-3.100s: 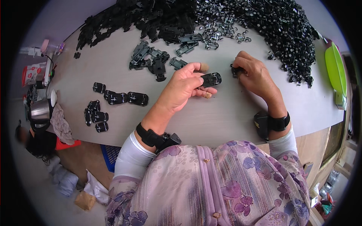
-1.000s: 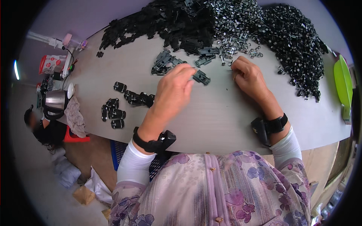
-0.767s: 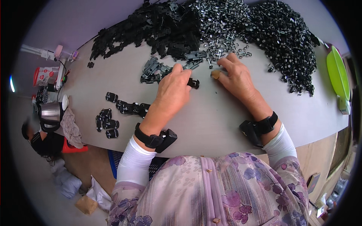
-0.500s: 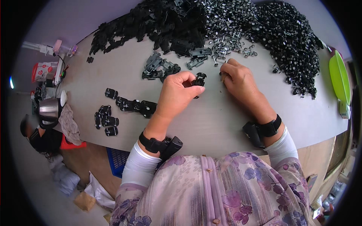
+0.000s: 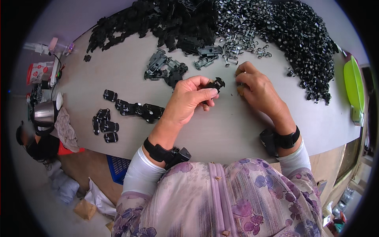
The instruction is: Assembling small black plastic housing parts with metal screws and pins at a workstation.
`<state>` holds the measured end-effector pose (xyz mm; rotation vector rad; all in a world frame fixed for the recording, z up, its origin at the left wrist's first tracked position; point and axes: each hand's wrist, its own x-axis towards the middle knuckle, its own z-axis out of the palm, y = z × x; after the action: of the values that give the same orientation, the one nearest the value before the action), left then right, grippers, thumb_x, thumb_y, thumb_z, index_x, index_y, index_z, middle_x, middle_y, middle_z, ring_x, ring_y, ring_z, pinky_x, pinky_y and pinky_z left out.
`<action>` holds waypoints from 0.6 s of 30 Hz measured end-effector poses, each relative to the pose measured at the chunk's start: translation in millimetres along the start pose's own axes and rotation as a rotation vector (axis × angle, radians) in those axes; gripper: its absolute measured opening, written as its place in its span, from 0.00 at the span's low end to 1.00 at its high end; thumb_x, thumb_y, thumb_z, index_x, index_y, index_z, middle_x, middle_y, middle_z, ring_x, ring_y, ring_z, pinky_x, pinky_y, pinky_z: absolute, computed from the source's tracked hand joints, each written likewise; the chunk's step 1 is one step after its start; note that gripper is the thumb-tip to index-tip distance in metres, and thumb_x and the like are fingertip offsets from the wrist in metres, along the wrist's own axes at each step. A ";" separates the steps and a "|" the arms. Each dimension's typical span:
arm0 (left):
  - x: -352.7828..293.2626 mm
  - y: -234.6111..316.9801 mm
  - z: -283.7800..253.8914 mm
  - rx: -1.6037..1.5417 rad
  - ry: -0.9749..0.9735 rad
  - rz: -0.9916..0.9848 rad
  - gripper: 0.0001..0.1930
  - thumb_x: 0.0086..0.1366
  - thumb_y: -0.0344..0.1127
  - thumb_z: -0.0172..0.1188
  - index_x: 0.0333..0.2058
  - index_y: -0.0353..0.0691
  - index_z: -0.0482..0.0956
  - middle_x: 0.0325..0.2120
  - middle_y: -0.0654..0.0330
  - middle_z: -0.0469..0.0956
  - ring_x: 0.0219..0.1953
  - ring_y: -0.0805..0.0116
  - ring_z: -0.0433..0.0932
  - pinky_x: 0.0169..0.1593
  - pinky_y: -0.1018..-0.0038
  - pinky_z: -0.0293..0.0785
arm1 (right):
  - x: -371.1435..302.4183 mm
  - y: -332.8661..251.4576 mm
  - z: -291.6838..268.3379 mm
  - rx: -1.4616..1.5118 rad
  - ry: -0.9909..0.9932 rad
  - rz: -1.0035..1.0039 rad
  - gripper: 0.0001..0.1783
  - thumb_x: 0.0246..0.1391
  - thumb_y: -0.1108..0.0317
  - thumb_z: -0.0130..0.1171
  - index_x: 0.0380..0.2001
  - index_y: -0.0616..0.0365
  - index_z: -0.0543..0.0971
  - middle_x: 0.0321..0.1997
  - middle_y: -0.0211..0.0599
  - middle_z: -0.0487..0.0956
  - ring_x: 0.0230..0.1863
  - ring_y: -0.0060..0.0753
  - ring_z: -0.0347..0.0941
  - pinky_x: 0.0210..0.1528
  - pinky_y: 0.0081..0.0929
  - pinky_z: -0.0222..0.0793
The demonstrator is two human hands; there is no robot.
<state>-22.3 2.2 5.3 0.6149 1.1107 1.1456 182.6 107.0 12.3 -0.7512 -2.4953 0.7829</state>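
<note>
My left hand (image 5: 190, 98) is closed around a small black plastic part (image 5: 215, 84), held just above the grey table (image 5: 221, 126). Close beside it to the right, my right hand (image 5: 258, 87) rests on the table with its fingertips pinched together; whether it holds a small piece I cannot tell. A few loose black plastic parts (image 5: 165, 70) lie just beyond my left hand. Small metal-and-black pieces (image 5: 241, 49) are scattered just beyond my right hand.
A large heap of black plastic parts (image 5: 158, 19) and a heap of small studded pieces (image 5: 300, 35) fill the table's far side. Several finished black pieces (image 5: 130, 110) lie at the left. A green tray (image 5: 354, 85) sits at the right edge. A kettle (image 5: 45, 114) stands left.
My left hand has drawn back toward me with the black part and lifted it. My right hand stays by the scattered small pieces, fingers pinched.
</note>
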 end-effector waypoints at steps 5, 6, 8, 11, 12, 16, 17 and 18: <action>-0.6 2.6 1.9 -0.004 0.001 -0.019 0.07 0.58 0.29 0.64 0.34 0.34 0.77 0.25 0.62 0.78 0.21 0.80 0.74 0.22 0.84 0.67 | -3.4 -4.3 -1.0 0.126 0.052 0.029 0.11 0.39 0.81 0.60 0.31 0.64 0.76 0.38 0.39 0.75 0.35 0.46 0.74 0.37 0.36 0.71; -1.1 2.8 2.4 -0.010 0.004 -0.032 0.07 0.58 0.28 0.64 0.33 0.33 0.77 0.24 0.62 0.78 0.21 0.80 0.74 0.22 0.84 0.67 | -4.2 -10.1 -2.1 0.216 0.109 0.010 0.12 0.38 0.81 0.61 0.31 0.63 0.76 0.38 0.38 0.75 0.35 0.43 0.73 0.38 0.35 0.71; 0.6 -1.0 5.9 -0.012 -0.005 -0.042 0.08 0.57 0.29 0.65 0.34 0.34 0.77 0.23 0.63 0.78 0.20 0.80 0.73 0.21 0.84 0.65 | -6.2 -25.5 -1.8 0.219 0.153 -0.096 0.12 0.37 0.81 0.62 0.30 0.61 0.76 0.38 0.37 0.76 0.36 0.42 0.72 0.38 0.33 0.71; 0.6 -2.9 8.0 -0.037 -0.056 -0.060 0.08 0.58 0.29 0.65 0.34 0.35 0.77 0.22 0.64 0.76 0.18 0.79 0.72 0.20 0.84 0.64 | -5.5 -34.1 11.0 0.199 0.196 -0.242 0.14 0.34 0.82 0.64 0.29 0.60 0.76 0.38 0.35 0.76 0.39 0.41 0.71 0.40 0.32 0.70; 0.6 -3.0 8.1 -0.064 -0.095 -0.070 0.07 0.58 0.29 0.64 0.34 0.35 0.77 0.22 0.65 0.76 0.18 0.79 0.71 0.21 0.83 0.64 | -6.8 -33.4 15.3 0.180 0.190 -0.281 0.15 0.33 0.82 0.65 0.28 0.59 0.76 0.38 0.34 0.76 0.40 0.41 0.71 0.41 0.31 0.70; 0.8 -5.1 4.1 -0.186 -0.099 -0.090 0.06 0.60 0.31 0.64 0.33 0.36 0.79 0.23 0.66 0.76 0.19 0.81 0.71 0.22 0.85 0.63 | -13.7 -30.8 19.1 0.299 0.236 -0.209 0.14 0.35 0.83 0.65 0.28 0.59 0.76 0.38 0.37 0.75 0.38 0.40 0.73 0.37 0.30 0.72; 0.9 -5.1 3.5 -0.229 -0.129 -0.100 0.05 0.60 0.31 0.64 0.33 0.37 0.79 0.23 0.66 0.76 0.20 0.81 0.71 0.22 0.86 0.63 | -15.1 -30.4 19.9 0.300 0.235 -0.209 0.14 0.35 0.83 0.65 0.28 0.59 0.76 0.38 0.37 0.75 0.38 0.40 0.73 0.37 0.30 0.72; 0.7 -5.3 3.1 -0.273 -0.160 -0.109 0.05 0.60 0.31 0.64 0.34 0.37 0.80 0.23 0.67 0.76 0.20 0.81 0.71 0.22 0.86 0.63 | -16.4 -29.9 20.7 0.325 0.222 -0.207 0.13 0.36 0.84 0.65 0.27 0.60 0.75 0.37 0.37 0.75 0.37 0.39 0.74 0.35 0.29 0.72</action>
<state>-17.4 1.4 1.7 0.4193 0.8243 1.1095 173.4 68.2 11.5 -0.4322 -2.1355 0.9419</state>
